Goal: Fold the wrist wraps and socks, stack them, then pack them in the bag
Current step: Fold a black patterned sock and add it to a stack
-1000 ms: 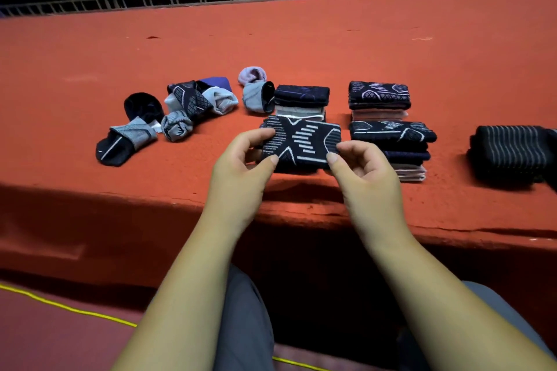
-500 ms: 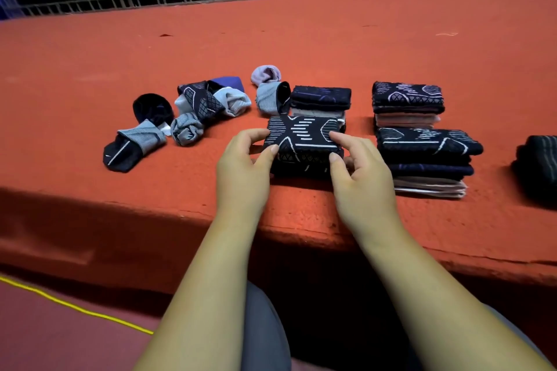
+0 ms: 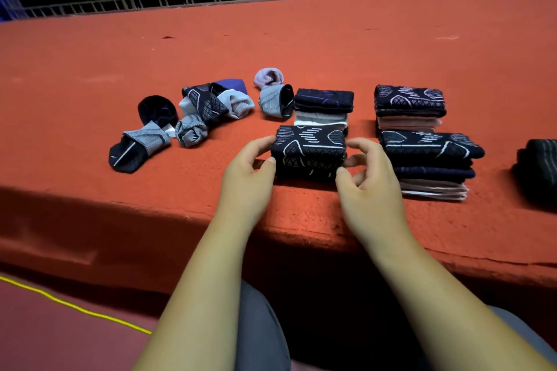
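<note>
- At the near edge of the table [image 3: 301,214], the left hand [image 3: 247,172] grips the left end of the pile [image 3: 309,150]; thumb and forefinger curl round it
- The right hand [image 3: 369,181] holds the other end more loosely; thumb on the near right corner, curled fingers against the side
- The pile, dark patterned folds, rests on the table between them
- Just right: a tall stack [image 3: 431,166]; at the right edge, a dark bundle [image 3: 539,166]
- Farther: a mid stack [image 3: 324,108] and a right stack [image 3: 410,105]; loose socks [image 3: 205,111] lie left
</note>
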### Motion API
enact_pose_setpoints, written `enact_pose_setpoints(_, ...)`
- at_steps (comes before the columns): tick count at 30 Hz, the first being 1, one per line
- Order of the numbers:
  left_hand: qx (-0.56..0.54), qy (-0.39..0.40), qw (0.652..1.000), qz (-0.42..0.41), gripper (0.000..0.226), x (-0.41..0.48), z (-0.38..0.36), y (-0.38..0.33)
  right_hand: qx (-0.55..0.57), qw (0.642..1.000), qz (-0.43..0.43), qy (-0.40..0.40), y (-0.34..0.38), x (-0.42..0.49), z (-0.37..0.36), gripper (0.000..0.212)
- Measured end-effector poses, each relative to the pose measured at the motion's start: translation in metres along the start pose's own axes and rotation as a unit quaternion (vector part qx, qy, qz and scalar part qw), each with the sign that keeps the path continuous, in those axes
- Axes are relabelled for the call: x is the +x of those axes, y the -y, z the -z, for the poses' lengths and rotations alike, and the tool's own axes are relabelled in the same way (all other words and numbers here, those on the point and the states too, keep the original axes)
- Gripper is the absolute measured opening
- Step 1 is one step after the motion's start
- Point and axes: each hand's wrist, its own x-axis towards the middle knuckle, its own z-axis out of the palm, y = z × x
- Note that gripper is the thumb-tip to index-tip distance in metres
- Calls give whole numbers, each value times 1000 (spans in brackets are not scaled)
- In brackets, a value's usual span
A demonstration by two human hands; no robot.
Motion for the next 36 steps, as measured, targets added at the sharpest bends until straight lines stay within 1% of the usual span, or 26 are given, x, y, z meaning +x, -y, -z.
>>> enact_pose_setpoints(3,-19,-18,999,24,28,2,5,-3,18,999,-27,16,2,-5,6,29)
enact_pose_setpoints(5,-27,-28,998,50,24,9,10,-2,7,999,-29,35,2,-7,9,21)
enact_pose_setpoints(7,-22,-9,997,69,22,19,15,-2,-23,998,-16,65,1,-8,11,15)
enact_pose_setpoints(9,10,22,997,69,23,32,20,0,-31,995,-4,96,1,-7,12,17)
enact_pose_setpoints(11,40,33,996,68,26,52,22,6,-20,993,8,118,3,-7,14,20)
enact_pose_setpoints(14,109,58,991,60,33,84,17,15,-19,992,36,122,7,-5,15,22)
enact_pose_setpoints(16,155,91,983,36,36,104,8,21,-14,991,40,128,6,-4,15,23)
enact_pose_setpoints(18,212,128,969,3,40,122,-3,25,1,990,32,135,1,-4,15,22)
enact_pose_setpoints(20,265,181,947,-25,47,142,-13,29,18,991,11,135,-4,-2,14,19)
enact_pose_setpoints(22,314,239,918,-45,62,160,-19,35,23,991,-3,129,-7,-1,15,17)
enact_pose_setpoints(24,352,267,896,-42,81,174,-24,38,26,992,-9,127,-8,0,16,17)
enact_pose_setpoints(26,381,265,886,-23,95,188,-28,44,30,991,-13,129,-8,0,17,16)
enact_pose_setpoints(27,395,256,882,-14,96,194,-29,48,31,991,-15,130,-8,0,17,16)
enact_pose_setpoints(28,411,247,878,-11,92,198,-31,51,28,991,-15,132,-7,0,17,16)
enact_pose_setpoints(30,417,220,882,-11,80,200,-33,56,19,990,-11,136,-7,1,18,17)
enact_pose_setpoints(33,386,171,907,-18,59,197,-34,60,14,991,-9,136,-7,1,17,18)
enact_pose_setpoints(36,374,113,920,-28,49,189,-29,63,22,991,-20,134,-6,0,18,17)
